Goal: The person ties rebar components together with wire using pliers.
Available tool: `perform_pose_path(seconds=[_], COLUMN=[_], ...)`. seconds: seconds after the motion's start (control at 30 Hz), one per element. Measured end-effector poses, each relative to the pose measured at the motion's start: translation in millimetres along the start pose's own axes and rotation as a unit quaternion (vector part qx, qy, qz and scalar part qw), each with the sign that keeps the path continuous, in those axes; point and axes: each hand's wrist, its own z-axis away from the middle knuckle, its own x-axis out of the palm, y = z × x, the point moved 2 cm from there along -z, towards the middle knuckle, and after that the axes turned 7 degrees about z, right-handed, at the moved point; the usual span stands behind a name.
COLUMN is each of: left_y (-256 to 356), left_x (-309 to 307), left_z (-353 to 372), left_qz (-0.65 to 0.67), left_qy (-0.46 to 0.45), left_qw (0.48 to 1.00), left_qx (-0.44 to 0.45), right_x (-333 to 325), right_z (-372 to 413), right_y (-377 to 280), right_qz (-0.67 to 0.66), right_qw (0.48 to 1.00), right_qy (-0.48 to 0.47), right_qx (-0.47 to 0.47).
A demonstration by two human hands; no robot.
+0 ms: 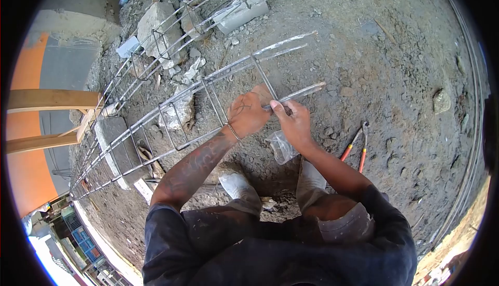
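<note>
A rebar cage (179,104) of long steel bars with square stirrups runs from the lower left towards the middle. My left hand (250,113) is closed around its near bar, beside the last stirrup (264,75). Close by on the right, my right hand (294,125) pinches with thumb and fingers at the corner where that stirrup meets the bar. Any tie wire between the fingertips is too small to make out. A clear plastic bag (281,148) lies on the ground just below my hands. Pincers (358,145) with red and yellow handles lie to the right.
A second rebar cage (161,52) lies beyond the first, among concrete chunks (158,21) and a concrete cylinder (241,11). A concrete block (115,148) sits beneath the near cage. Wooden planks (52,100) stand at left. Long bars (470,73) line the right edge.
</note>
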Motion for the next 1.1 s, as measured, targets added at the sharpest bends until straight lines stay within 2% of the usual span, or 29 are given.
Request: perform_pose_path(seconds=[0.03, 0.07, 0.1, 0.13, 0.17, 0.23, 0.33, 0.43, 0.53, 0.63, 0.73, 0.87, 0.93, 0.97, 1.03, 1.07, 1.1], left_y=[5, -2, -13, -23, -24, -25, -30, -24, -18, -15, -25, -28, -22, -16, -4, -5, -4], left_x=[-5, -2, 4, 11, 9, 6, 8, 10, 7, 4, 8, 10, 9, 8, 4, 8, 11], left_z=[-1, -4, -8, -10, -10, -10, -11, -8, -2, 1, -7, -6, -1, 2, 10, 13, 16], left_qz=[0.092, 0.092, 0.246, 0.392, 0.391, 0.483, 0.523, 0.497, 0.515, 0.532, 0.532, 0.562, 0.529, 0.529, 0.343, 0.343, 0.279], left_qy=[-0.059, -0.059, -0.108, -0.152, -0.150, -0.136, -0.119, -0.091, -0.062, -0.061, -0.114, -0.110, -0.092, -0.092, 0.010, 0.010, 0.083], left_qw=[0.994, 0.994, 0.960, 0.898, 0.898, 0.850, 0.822, 0.850, 0.848, 0.832, 0.827, 0.811, 0.839, 0.839, 0.939, 0.939, 0.954], left_qx=[-0.014, -0.014, -0.074, -0.132, -0.133, -0.161, -0.190, -0.147, -0.108, -0.142, -0.140, -0.116, -0.092, -0.092, -0.037, -0.037, 0.067], right_x=[1, 2, 3, 4, 5, 5, 3, 6, 6, 5, 8, 4, 2, 1, -2, -3, -3], right_z=[0, 1, 1, 1, 2, 2, 3, 5, 5, 5, 5, 4, 3, 3, 4, 5, 6], right_y=[1, 4, 6, 6, 7, 8, 6, 8, 10, 11, 19, 16, 18, 17, 12, 11, 10], right_qz=[-0.016, -0.016, -0.027, -0.038, -0.040, -0.027, -0.010, -0.039, -0.040, -0.044, -0.052, -0.034, 0.017, 0.018, 0.057, 0.057, 0.079], right_qw=[1.000, 1.000, 0.999, 0.997, 0.997, 0.999, 0.999, 0.997, 0.998, 0.997, 0.998, 0.999, 0.995, 0.995, 0.993, 0.993, 0.990], right_qy=[0.007, 0.007, 0.022, 0.037, 0.036, 0.024, 0.030, 0.052, 0.043, 0.043, 0.024, 0.013, 0.023, 0.022, 0.007, 0.007, 0.017], right_qx=[-0.008, -0.008, -0.030, -0.052, -0.052, -0.041, -0.036, -0.035, -0.023, -0.039, -0.009, -0.032, -0.100, -0.100, -0.100, -0.100, -0.115])
